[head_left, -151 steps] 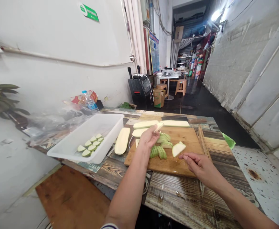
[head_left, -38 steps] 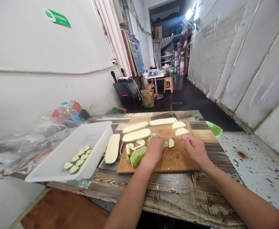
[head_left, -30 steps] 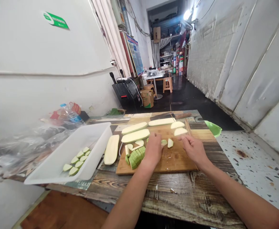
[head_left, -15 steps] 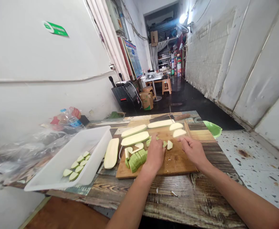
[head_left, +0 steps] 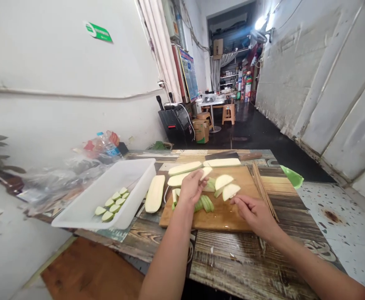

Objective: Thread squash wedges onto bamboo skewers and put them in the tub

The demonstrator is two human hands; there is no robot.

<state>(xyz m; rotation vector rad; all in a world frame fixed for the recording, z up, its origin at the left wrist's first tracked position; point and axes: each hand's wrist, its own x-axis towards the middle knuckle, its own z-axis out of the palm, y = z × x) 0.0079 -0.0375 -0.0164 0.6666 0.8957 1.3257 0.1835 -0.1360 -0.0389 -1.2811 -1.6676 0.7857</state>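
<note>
My left hand (head_left: 191,188) is closed round the end of a long pale squash slab (head_left: 176,180) at the back left of the wooden cutting board (head_left: 226,214). My right hand (head_left: 253,211) rests on the board's near right part with its fingers curled together. They lie just short of two pale half-round pieces (head_left: 230,191). What the fingers hold, if anything, is hidden. A row of green-skinned cut chunks (head_left: 206,203) lies between my hands.
A white plastic tub (head_left: 132,175) with several green chunks (head_left: 112,204) stands left of the board, with one squash slab (head_left: 155,193) beside it. More slabs (head_left: 222,162), a cleaver (head_left: 232,155), bamboo skewers (head_left: 263,189) and a green bowl (head_left: 292,177) lie around the board.
My left hand has left the cut chunks and taken hold of the long slab. My right hand has drawn back toward the board's near edge. The two half-rounds now lie nearer the middle.
</note>
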